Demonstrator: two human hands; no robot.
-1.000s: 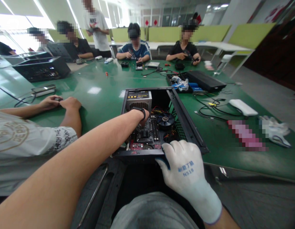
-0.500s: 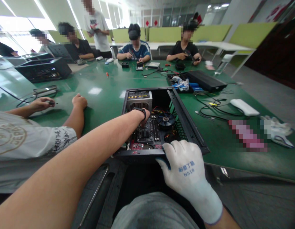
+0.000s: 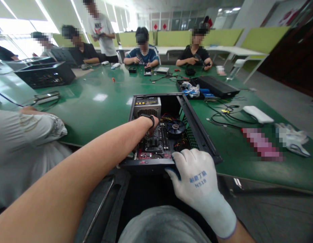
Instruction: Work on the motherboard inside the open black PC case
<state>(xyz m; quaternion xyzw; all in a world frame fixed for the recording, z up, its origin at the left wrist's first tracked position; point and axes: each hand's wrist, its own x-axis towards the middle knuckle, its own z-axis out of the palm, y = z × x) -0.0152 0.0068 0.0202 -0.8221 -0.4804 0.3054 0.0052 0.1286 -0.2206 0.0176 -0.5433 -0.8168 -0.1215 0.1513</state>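
An open black computer case lies in front of me at the table's near edge, its inside facing up. My bare left hand, with a black band on the wrist, reaches into it beside the power supply and over the motherboard. Its fingers are mostly hidden, so what they touch is unclear. Right of that hand sits a round black cooling fan. My right hand, in a white work glove, is closed over the case's near right edge, thumb on the front side.
Close on my left, a co-worker in a grey shirt leans over. To the right lie black cables, a white block, a blurred pink packet and white gloves. Behind the case is an open black toolbox. Several people sit across the green table.
The co-worker on my left has leaned over, and their arms have pulled back from the table top. My own hands and the case look unmoved.
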